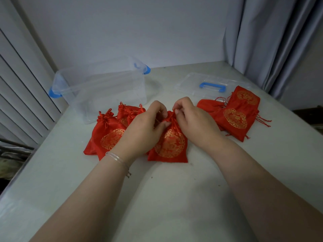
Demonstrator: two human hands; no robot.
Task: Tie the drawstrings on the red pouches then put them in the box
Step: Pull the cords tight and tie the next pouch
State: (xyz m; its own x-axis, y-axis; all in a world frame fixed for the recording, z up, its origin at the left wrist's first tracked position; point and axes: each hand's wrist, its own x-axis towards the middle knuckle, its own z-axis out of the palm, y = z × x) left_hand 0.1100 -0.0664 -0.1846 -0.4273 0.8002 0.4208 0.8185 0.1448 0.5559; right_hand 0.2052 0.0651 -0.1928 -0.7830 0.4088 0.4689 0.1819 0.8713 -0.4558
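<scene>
Two piles flanked the work so I could sort by state. Tied pouches (106,131) sat on my left, necks cinched and knotted, just beside the box (97,88) for a short reach when loading. Untied pouches (236,112) lay flat on my right, cords trailing loose, partly overlapping the box lid (209,84), which was parked off to the side so the box mouth stayed open.

Current pouch (170,145) lay flat on the table (174,198) dead centre between the piles, neck away from me so both hands met at the cords. My left hand (146,126) had its fingers curled at the gathered neck, holding it bunched. My right hand (190,119) was pinching at the top of the neck with thumb and forefinger, probably on the drawstring itself, but the cord was hidden behind my fingers so I couldn't confirm.

Box looked empty through the clear wall. My read: tying stage, midway, no loading started. Satin looked slippery, so the knot needed tension held until it seated.
</scene>
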